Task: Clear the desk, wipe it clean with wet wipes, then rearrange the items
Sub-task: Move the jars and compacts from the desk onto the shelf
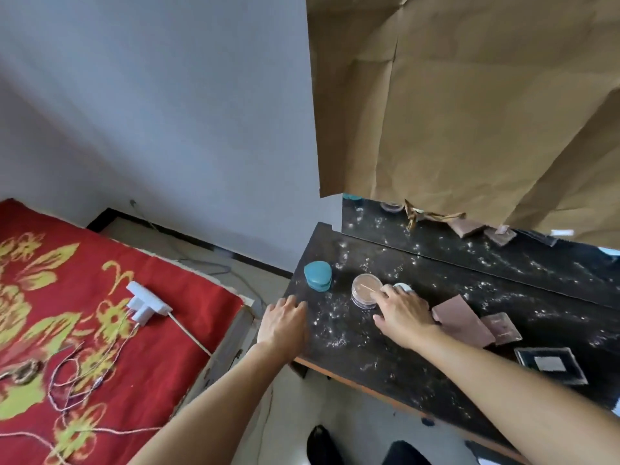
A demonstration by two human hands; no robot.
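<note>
Now, from the head camera: the dusty black counter (385, 357) carries a teal case (318, 276), a clear jar (365, 289), a white jar (405, 286) and pink compacts (464, 318). The left hand (283, 325) rests on the counter's left edge, fingers (292, 303) straight and released. The right hand (404, 315) covers the white jar and touches the clear jar beside it; whether its fingers grasp anything cannot be told. A power strip (147, 302) lies on the red bed (84, 280).

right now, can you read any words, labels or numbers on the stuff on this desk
Nothing here can be read.
Small pink case: faint pale lettering on the lid, too blurred to read.
Teal case, clear jar, large pink case: no print visible.
</note>
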